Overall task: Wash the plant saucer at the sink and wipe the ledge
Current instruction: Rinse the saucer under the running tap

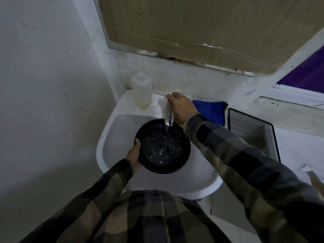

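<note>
A round black plant saucer hangs over the white sink, speckled with pale grit and wet inside. My left hand grips its left rim, thumb over the edge. Water runs from the chrome tap onto the saucer's far side. My right hand is curled round the tap's handle at the back of the sink. A blue cloth lies on the ledge just right of that hand.
A translucent plastic bottle with a little yellow liquid stands on the sink's back left corner. A dark wire-mesh tray sits on the white ledge to the right. Cardboard covers the mirror above.
</note>
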Tool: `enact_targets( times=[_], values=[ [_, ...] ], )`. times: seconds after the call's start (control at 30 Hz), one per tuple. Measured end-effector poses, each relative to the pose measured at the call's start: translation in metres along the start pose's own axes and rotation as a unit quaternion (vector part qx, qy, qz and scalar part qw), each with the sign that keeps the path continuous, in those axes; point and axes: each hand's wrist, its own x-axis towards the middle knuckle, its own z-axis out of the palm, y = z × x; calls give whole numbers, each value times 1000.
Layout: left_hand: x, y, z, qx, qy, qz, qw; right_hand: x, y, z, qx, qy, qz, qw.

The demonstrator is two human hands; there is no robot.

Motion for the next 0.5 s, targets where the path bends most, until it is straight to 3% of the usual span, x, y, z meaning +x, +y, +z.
enact_targets(
  times=[0.13,0.37,0.5],
  values=[
    [3,-3,1,10,13,7,1000,1,-1,1,25,12,10,1000],
    [-3,-10,8,-9,35,16,999,-22,-12,4,199,72,95,973],
    [1,-16,4,-19,48,25,998,-60,-16,27,230,150,132,953]
  ],
)
